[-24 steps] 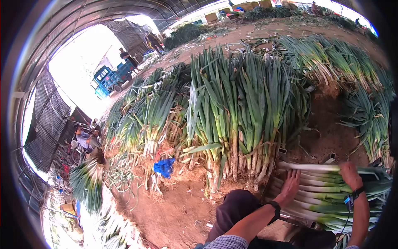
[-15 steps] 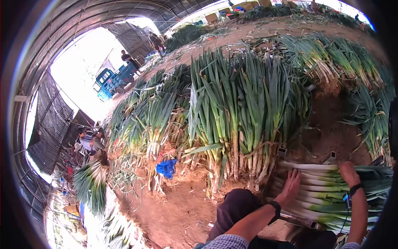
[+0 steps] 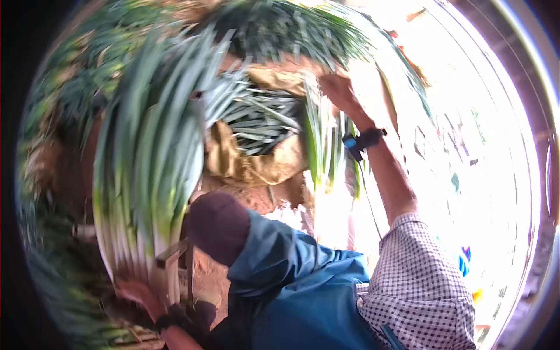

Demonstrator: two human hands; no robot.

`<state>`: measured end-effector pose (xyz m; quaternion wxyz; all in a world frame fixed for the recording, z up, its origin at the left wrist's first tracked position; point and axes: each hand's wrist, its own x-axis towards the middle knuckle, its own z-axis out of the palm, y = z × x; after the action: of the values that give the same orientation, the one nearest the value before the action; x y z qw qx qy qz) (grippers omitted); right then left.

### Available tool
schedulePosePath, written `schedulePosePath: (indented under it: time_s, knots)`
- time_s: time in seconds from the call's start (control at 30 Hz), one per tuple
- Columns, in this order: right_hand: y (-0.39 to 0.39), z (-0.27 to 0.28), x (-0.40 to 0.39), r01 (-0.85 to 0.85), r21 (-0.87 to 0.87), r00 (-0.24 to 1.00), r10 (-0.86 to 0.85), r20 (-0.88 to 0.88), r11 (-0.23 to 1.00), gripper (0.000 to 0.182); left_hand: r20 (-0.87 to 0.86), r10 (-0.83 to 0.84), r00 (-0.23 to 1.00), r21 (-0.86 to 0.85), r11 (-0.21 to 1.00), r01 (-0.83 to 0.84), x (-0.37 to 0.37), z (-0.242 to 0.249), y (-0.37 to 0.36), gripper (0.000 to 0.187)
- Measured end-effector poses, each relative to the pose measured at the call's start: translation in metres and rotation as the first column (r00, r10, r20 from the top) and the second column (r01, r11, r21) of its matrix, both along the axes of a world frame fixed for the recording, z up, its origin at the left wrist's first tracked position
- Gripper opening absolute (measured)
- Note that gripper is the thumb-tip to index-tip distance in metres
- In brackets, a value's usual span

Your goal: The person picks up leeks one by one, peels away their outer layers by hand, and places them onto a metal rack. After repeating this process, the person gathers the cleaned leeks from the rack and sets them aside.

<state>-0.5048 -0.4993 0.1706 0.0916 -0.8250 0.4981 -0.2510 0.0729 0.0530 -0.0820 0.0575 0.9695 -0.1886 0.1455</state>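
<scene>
My left hand (image 3: 139, 294) lies at the white root ends of a bundle of leeks (image 3: 149, 169), its fingers stretched out over the stalks. The bundle rests in a low frame (image 3: 171, 255), green leaves pointing away from me. Up at the right, my right hand (image 3: 337, 88) is reached far out, blurred, with its fingers curled closed. It is at the leaf ends of several other leeks (image 3: 321, 140), which stretch down from it toward bright glare. Whatever it grips, if anything, I cannot make out.
A yellowish sack (image 3: 283, 160) full of cut leek leaves (image 3: 262, 119) stands between the two groups of leeks. A dark green leek heap (image 3: 286, 32) lies behind it, and more leeks (image 3: 87, 41) are at the far left. My knee (image 3: 219, 224) is beside the frame.
My view has swung sharply to the right. My right hand has left the leeks in the frame and reached out to the right. My left hand stays at their white ends.
</scene>
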Motion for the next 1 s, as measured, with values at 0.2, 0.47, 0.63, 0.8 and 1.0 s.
schedulePosePath:
  time_s: [0.2, 0.47, 0.63, 0.8, 1.0]
  knots:
    - [0.183, -0.223, -0.379, 0.344, 0.800, 0.443, -0.836, 0.324, 0.492, 0.022, -0.104, -0.237, 0.966, -0.146, 0.964, 0.221, 0.005, 0.029, 0.000, 0.038]
    - [0.374, -0.293, -0.388, 0.429, 0.903, 0.248, -0.961, -0.126, -0.007, 0.029, 0.147, -0.346, 0.927, 0.019, 0.938, 0.347, -0.007, 0.025, 0.013, 0.035]
    - [0.349, -0.290, -0.348, 0.235, 0.971, 0.355, -0.934, -0.044, 0.044, 0.034, 0.310, -0.459, 0.833, 0.117, 0.888, 0.445, -0.010, 0.028, 0.034, 0.034]
    - [0.298, -0.334, -0.270, 0.171, 0.981, 0.588, -0.809, -0.024, 0.095, 0.046, 0.295, -0.686, 0.665, 0.235, 0.727, 0.645, -0.019, 0.046, 0.043, 0.036]
    - [0.286, -0.374, -0.244, 0.196, 0.957, 0.628, -0.777, 0.045, 0.214, 0.025, 0.087, -0.778, 0.622, 0.408, 0.597, 0.690, -0.052, 0.082, 0.023, 0.036]
